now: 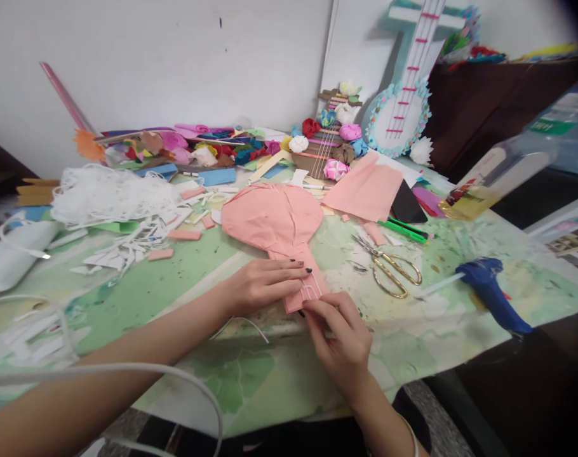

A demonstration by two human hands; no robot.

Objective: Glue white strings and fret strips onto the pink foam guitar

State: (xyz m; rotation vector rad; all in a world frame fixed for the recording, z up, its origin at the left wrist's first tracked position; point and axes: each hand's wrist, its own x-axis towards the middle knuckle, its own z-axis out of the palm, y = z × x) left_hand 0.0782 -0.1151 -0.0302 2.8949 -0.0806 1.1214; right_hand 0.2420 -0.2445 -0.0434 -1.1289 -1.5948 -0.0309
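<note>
A pink paper-covered cutout (272, 216) with a rounded body and a straight neck lies on the table in front of me. My left hand (265, 285) rests flat across the neck, fingers stretched out. At the neck's near end, my right hand (339, 330) pinches the edge between thumb and fingers. Thin white cord (310, 291) forms narrow loops on the neck, right by the right fingertips. Whether those fingertips also grip the cord is hidden. Gold-handled scissors (389, 270) lie to the right of the neck.
A blue glue gun (493, 292) and a green cutter (403, 230) lie on the right, near a tilted bottle (498, 165). Pink paper (362, 187) sits behind. Tangled white string (112, 193) and scraps cover the left. Decorated model instruments (398, 114) lean at the wall. A white cable (174, 371) crosses the foreground.
</note>
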